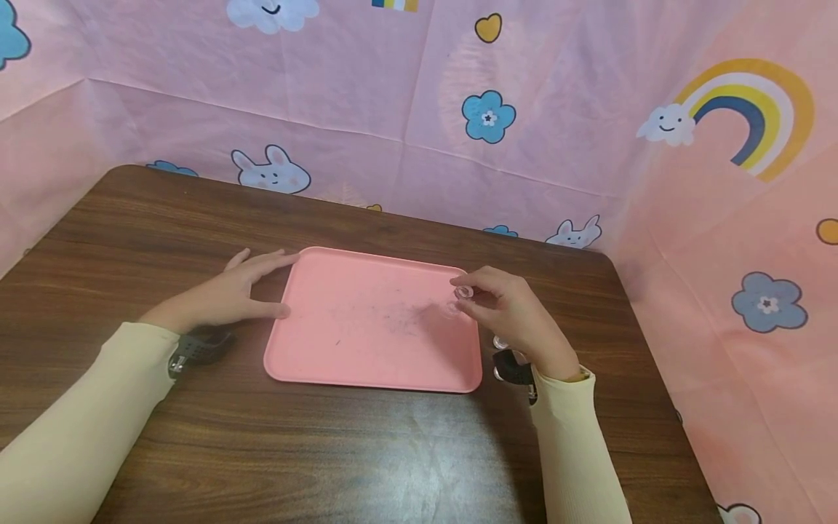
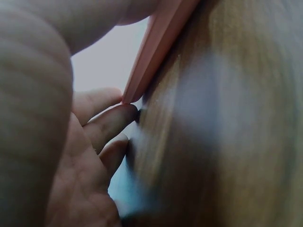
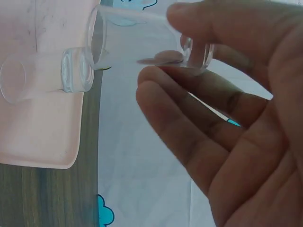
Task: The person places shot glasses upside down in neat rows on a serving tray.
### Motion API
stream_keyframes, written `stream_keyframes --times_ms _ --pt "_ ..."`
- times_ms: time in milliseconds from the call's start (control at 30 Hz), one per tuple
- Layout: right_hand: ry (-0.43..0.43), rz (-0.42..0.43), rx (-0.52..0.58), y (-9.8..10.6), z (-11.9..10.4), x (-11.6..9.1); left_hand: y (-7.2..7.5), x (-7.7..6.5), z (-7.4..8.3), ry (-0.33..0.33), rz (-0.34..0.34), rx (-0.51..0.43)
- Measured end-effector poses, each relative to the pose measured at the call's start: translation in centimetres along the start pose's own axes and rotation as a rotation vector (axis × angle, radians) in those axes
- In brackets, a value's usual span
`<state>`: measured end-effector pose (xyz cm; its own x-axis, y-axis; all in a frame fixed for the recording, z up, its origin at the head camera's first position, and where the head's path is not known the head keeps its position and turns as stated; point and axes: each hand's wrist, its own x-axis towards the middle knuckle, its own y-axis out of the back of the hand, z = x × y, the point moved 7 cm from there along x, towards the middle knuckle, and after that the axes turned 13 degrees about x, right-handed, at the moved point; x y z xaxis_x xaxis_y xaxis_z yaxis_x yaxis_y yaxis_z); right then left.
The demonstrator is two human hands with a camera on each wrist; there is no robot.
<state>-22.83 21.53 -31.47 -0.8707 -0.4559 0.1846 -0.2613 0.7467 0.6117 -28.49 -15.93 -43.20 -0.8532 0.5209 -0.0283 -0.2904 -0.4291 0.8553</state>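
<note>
1. My right hand pinches a clear cup near its thick base, mouth facing a second cup at about the tray's 2 o'clock.
2. I judge it light, stiff, slippery, perhaps breakable; around the base looks the surest hold.
3. My left hand, fingers extended, touches the tray at 9 to 10 o'clock.
</note>
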Motion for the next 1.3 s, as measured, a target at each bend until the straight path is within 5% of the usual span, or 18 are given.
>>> stream_keyframes --times_ms 367,833,1300 --pt "-0.101 -0.087 0.064 -0.8 0.1 -0.4 -0.1 -0.1 0.0 0.010 0.001 -0.005" --pt "-0.201 -0.268 -0.153 -2.3 1.0 -0.6 -0.1 -0.1 0.0 -0.009 0.011 -0.004" --pt "-0.213 -0.305 -0.308 -3.8 2.2 -0.1 -0.1 0.0 -0.2 0.002 -0.001 -0.012"
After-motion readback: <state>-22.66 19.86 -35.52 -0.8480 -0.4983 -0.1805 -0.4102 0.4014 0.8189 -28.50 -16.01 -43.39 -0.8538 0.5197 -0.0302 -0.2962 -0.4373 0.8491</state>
